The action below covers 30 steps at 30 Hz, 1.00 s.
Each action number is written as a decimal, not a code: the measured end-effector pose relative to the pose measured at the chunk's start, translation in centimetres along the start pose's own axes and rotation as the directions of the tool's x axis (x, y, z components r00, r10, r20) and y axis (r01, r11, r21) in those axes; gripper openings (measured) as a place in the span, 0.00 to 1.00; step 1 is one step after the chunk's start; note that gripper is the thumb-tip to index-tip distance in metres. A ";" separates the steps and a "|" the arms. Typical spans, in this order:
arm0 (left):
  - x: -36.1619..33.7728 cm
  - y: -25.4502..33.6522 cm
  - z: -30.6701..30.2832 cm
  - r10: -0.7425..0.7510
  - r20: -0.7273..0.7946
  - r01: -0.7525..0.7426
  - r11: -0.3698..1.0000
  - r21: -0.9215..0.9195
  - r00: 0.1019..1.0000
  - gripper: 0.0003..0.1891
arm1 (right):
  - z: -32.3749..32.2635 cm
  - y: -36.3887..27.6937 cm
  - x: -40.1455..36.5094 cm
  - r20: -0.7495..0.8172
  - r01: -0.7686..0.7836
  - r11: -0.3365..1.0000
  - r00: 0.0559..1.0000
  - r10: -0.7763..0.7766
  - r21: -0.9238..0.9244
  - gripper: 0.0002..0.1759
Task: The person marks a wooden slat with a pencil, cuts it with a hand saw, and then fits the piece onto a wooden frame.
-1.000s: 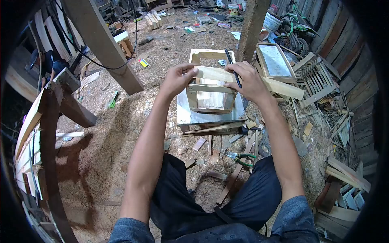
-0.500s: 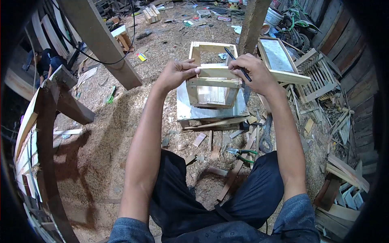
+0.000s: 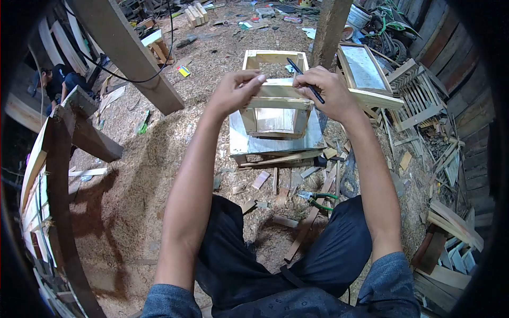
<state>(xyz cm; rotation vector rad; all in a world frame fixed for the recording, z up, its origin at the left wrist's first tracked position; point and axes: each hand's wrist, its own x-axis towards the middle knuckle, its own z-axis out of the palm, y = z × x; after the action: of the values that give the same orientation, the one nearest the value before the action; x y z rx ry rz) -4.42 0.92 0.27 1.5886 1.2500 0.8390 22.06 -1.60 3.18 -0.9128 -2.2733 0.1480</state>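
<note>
My right hand (image 3: 326, 93) is closed around a flat pale wooden slat (image 3: 366, 99), with a black pen (image 3: 306, 81) also held between its fingers. The slat lies crosswise over the near end of a small wooden frame (image 3: 278, 102), its right end jutting well past the frame. At the slat's left end is my left hand (image 3: 237, 93), its thumb and forefinger slightly apart above the top edge; its other fingers are partly hidden. Beneath the frame is a low, pale-topped wooden stand (image 3: 241, 144).
Green-handled pliers (image 3: 321, 200) and wood offcuts (image 3: 261, 179) lie between my legs and the stand. Posts (image 3: 127, 58) rise on both sides. A person (image 3: 63, 85) crouches at far left. Slatted wooden pieces (image 3: 421, 100) are stacked at right. Wood shavings cover the floor.
My left thumb and fingertips have risen from the slat's left end to just above it. The slat and my right hand have shifted slightly left and up in view.
</note>
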 end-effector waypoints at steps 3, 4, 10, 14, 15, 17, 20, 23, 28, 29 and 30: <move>0.9 0.0 1.8 0.495 -0.027 -0.472 0.842 0.261 0.869 0.21 | 0.0 0.1 -0.1 -0.002 0.009 1.000 1.000 -0.009 -0.021 0.10; 1.0 0.3 1.9 0.471 0.060 -0.456 0.804 0.381 0.880 0.21 | 0.0 0.1 -0.1 0.001 0.005 1.000 1.000 -0.005 -0.026 0.10; 1.6 -0.5 2.3 0.393 0.145 -0.419 0.849 0.322 0.908 0.15 | 0.2 0.2 -0.3 -0.023 0.036 0.999 0.999 -0.036 0.008 0.08; 1.6 -0.6 2.1 0.347 0.162 -0.383 0.849 0.364 0.924 0.15 | -0.1 -0.1 -0.4 0.010 -0.049 0.999 0.999 0.049 0.009 0.10; 1.4 -0.5 2.1 0.389 0.159 -0.420 0.831 0.365 0.907 0.14 | -0.1 -0.3 -0.4 -0.029 -0.044 0.998 0.999 0.046 0.049 0.11; 1.1 -0.2 2.0 0.432 0.154 -0.458 0.812 0.362 0.889 0.14 | 0.0 -0.5 -0.5 -0.064 -0.038 0.996 0.997 0.044 0.085 0.12; 1.2 0.3 1.8 0.365 0.173 -0.403 0.797 0.450 0.915 0.14 | 0.1 -0.5 -1.1 -0.376 0.048 0.996 0.926 -0.017 0.074 0.15; 1.4 -0.1 1.8 0.353 0.163 -0.387 0.798 0.461 0.921 0.14 | -0.3 -3.5 -2.4 -0.499 -0.111 0.939 0.823 0.271 0.326 0.16; 1.4 -0.1 1.7 0.389 0.147 -0.414 0.808 0.419 0.909 0.14 | -0.4 -2.3 -2.6 -0.485 -0.049 0.991 0.868 0.102 0.122 0.12; 1.2 0.2 1.6 0.387 0.150 -0.413 0.808 0.421 0.910 0.14 | -0.2 -2.0 -2.4 -0.487 -0.051 0.991 0.867 0.106 0.124 0.12; 0.8 1.0 1.7 0.362 0.165 -0.397 0.804 0.444 0.917 0.15 | -0.1 -1.7 -1.9 -0.456 -0.020 0.995 0.887 0.064 0.102 0.11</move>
<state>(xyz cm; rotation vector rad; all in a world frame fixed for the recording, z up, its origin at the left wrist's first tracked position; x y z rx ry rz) -2.37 1.20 0.62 2.3017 1.1508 0.7407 22.20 -4.12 2.80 -0.8436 -1.7918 0.0492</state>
